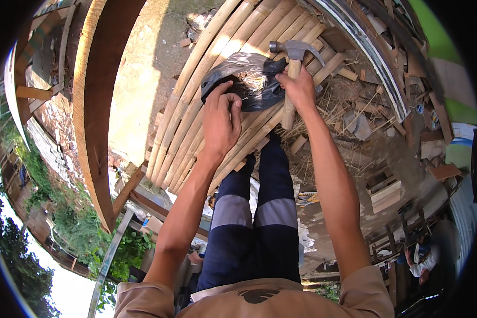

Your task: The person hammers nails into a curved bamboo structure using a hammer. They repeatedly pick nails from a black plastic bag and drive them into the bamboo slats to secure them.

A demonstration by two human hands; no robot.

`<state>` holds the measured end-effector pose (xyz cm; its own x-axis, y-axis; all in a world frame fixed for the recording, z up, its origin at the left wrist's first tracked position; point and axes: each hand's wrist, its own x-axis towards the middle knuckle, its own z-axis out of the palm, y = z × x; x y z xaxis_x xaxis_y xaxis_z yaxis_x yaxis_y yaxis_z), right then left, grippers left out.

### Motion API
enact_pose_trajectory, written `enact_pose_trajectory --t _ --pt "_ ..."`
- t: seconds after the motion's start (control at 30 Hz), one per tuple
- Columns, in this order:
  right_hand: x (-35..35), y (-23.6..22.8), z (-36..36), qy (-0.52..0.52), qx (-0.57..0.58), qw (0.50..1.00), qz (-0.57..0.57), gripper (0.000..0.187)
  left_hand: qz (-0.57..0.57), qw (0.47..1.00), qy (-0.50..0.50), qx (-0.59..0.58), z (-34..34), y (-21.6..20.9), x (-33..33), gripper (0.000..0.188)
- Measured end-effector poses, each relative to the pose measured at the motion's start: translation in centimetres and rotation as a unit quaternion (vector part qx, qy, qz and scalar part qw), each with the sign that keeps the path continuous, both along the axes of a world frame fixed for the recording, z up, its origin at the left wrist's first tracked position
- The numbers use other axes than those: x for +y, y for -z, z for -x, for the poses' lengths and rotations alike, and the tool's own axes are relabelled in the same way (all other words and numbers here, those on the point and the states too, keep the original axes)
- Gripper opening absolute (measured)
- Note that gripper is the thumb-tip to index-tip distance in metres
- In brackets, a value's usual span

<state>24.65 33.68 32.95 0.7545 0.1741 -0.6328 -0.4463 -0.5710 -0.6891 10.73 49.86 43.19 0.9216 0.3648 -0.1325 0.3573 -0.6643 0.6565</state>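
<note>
A black plastic bag [225, 71] lies open on a slatted bamboo bench [196, 114], with many thin nails [252, 82] showing inside it. At the bag's near left rim, my left hand [222, 122] has its fingers curled, and a small nail [244, 98] sticks out from its fingertips. My right hand [300, 87] is closed round the wooden handle of a claw hammer [297, 51] and also pinches the bag's right edge. The hammer's metal head points up past my fingers, claw to the right.
A long curved-looking wooden board [98, 106] rises on the left. Straw and scraps [355, 119] litter the ground at the right, near a small wooden box frame [382, 191]. A pale-edged beam [373, 58] crosses the upper right. Another person [423, 265] is at the lower right.
</note>
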Motion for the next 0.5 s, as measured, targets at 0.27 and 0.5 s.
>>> enact_pose_trajectory --t 0.27,0.5 --pt "-1.2 -3.3 6.5 -0.014 0.007 1.000 0.013 0.034 -0.137 0.979 -0.047 -0.145 -4.1 0.7 3.0 0.009" --pt "-4.2 -4.4 13.4 -0.008 0.019 1.000 0.017 0.035 -0.036 0.979 -0.130 -0.153 -11.9 7.2 6.5 0.015"
